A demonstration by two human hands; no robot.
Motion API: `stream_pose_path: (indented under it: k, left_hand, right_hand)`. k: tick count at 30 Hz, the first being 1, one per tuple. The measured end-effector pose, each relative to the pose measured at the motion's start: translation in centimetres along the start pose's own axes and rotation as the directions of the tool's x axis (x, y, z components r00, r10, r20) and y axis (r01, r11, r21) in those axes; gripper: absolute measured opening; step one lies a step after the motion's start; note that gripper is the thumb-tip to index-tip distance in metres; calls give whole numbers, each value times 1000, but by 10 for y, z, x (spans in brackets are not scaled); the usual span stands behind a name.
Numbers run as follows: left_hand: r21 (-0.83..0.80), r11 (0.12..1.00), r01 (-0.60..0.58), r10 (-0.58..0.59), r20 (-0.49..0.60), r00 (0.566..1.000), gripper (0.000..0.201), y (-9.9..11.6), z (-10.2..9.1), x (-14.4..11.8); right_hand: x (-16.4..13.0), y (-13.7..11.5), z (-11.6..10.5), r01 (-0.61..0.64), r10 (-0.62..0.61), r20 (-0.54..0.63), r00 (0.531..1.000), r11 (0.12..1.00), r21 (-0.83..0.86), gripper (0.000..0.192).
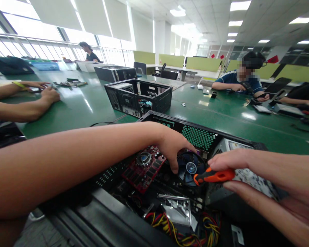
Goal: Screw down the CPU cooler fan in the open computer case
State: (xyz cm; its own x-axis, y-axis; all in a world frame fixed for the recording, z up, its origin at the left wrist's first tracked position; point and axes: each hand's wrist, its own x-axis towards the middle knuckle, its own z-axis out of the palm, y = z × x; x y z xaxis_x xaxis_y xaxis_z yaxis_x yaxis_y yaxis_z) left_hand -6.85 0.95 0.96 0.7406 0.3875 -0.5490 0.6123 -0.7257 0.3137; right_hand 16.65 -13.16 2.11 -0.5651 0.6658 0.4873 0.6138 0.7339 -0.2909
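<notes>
Overhead, rows of ceiling panels light a long open office with low green partitions [170, 60] and a bright window wall on the far left side. Underneath everything runs a wide green table [221, 116], glossy enough to show reflections.

An open computer case [195, 135] lies directly below both hands, its perforated black wall rising just behind them. The left forearm crosses the view from the lower left, nearly level, and the left hand [173, 145] bends down at the wrist into the case. Its fingers are loosely curled, not clenched, with the fingertips resting on the rim of a round cooling fan [190, 167]. Just left of that hand sits a red circuit card [144, 168] with a small round cooler on it.

From the lower right edge the right hand [267, 178] reaches in, palm turned sideways. Thumb and forefinger pinch an orange-and-black screwdriver [213, 176], whose handle points leftward over the fan, just beside the left fingertips. Behind the right hand's fingers is a grey power supply box [237, 147]; below both hands spill red, yellow and black wires [170, 224].

Beyond the hands stands a second open case [139, 94]. Far to the left, another person's forearms [25, 101] rest on the table; across on the right, a seated person in blue [237, 80] leans on it.
</notes>
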Motion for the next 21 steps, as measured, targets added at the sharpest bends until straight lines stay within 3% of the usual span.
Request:
stream_pose_path:
  k: [7,21]
  left_hand:
    - [-11,1000,3,-3,4,1000,119,1,-1,1]
    - [-24,999,-22,22,-5,1000,116,1,-1,3]
  right_hand:
    - [-11,2,3,-16,16,-69,997,1000,1,17]
    - [-12,5,8,38,-38,-11,999,998,-44,22]
